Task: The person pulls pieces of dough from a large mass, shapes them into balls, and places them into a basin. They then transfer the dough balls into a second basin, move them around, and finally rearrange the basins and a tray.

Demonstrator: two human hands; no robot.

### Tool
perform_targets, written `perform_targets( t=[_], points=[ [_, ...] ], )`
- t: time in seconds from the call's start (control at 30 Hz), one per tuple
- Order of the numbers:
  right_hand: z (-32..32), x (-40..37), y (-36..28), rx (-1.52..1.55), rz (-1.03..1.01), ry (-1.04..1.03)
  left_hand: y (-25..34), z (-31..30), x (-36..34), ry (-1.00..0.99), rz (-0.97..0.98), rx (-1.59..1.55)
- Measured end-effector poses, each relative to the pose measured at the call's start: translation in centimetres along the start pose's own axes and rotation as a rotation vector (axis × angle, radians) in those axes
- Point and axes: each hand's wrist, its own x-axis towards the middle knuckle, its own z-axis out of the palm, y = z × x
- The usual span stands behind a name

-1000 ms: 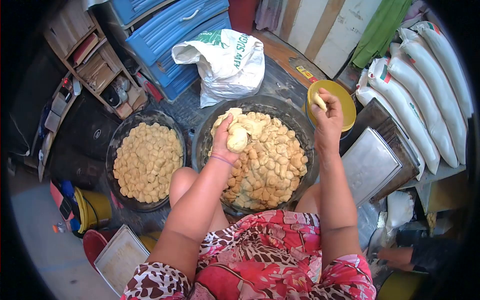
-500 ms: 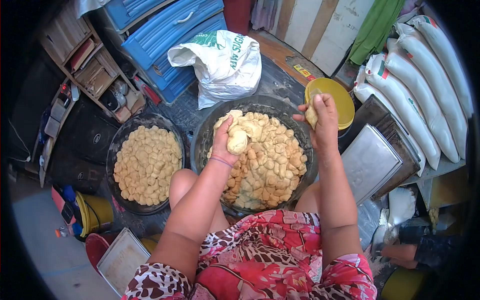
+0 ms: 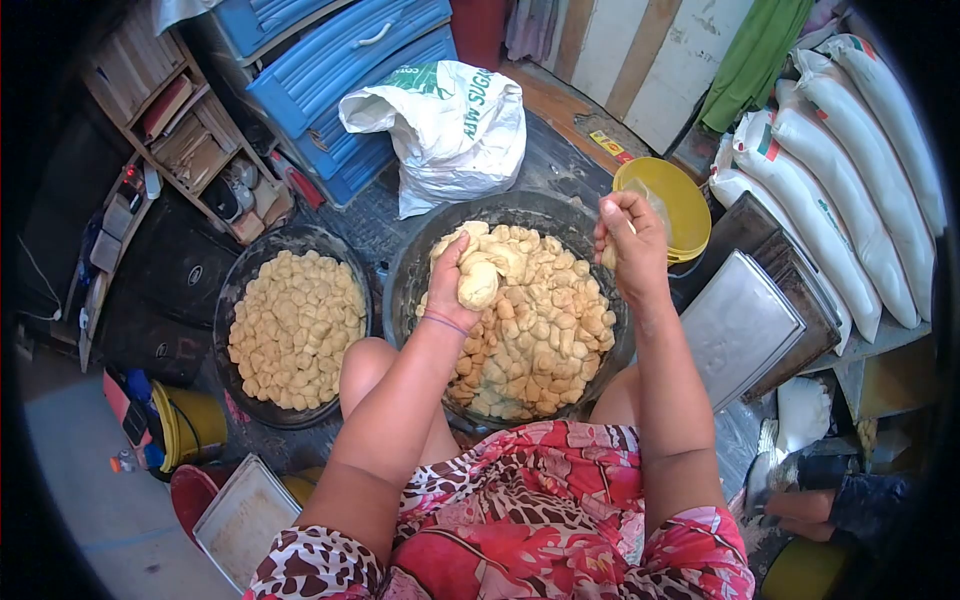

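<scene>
My left hand [image 3: 446, 284] is wrapped round a smooth, pale lump of dough [image 3: 479, 286], whose upper part runs into more dough behind it. It is over the left side of a large black basin [image 3: 408, 262] heaped with small dough pieces [image 3: 540, 335]. Beyond the basin's right rim I hold up my right hand [image 3: 637, 250], its fingers curled tight. A little of a dough piece [image 3: 608, 256] shows between them; the rest is hidden in the palm. Close behind that hand stands a yellow bucket [image 3: 692, 236] with something translucent at its mouth.
A smaller black basin [image 3: 362, 270] of dough pieces stands to the left. Behind the large basin is a white sugar sack [image 3: 455, 150]. Metal trays [image 3: 745, 325] and stacked full sacks [image 3: 830, 190] are on the right. Blue drawers [image 3: 330, 80] stand at the back left.
My right hand has turned and its fingers have closed further over the dough piece, which now shows less. My left hand keeps its grip on the lump, almost unmoved.
</scene>
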Motion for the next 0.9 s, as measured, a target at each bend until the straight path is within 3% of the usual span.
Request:
perform_targets(
  t=[0.3,0.5,0.57,0.77,0.9],
  points=[
    [-0.3,0.8,2.2,-0.286,-0.103,-0.082,0.0,-1.4,0.8,-0.051,-0.007,0.003],
    [2.8,-1.2,1.7,-0.496,-0.197,-0.446,-0.1,-0.9,0.5,-0.109,-0.015,0.015],
    [3.8,-1.8,2.1,-0.684,-0.413,-0.564,-0.3,-1.2,0.8,-0.145,-0.014,0.024],
    [4.5,-2.1,4.3,-0.934,-0.485,-0.627,-0.5,-1.4,0.7,-0.097,0.014,0.064],
    [4.4,-1.6,4.6,-0.885,-0.462,-0.620,-0.4,-1.3,0.6,-0.091,0.063,0.090]
  ],
)
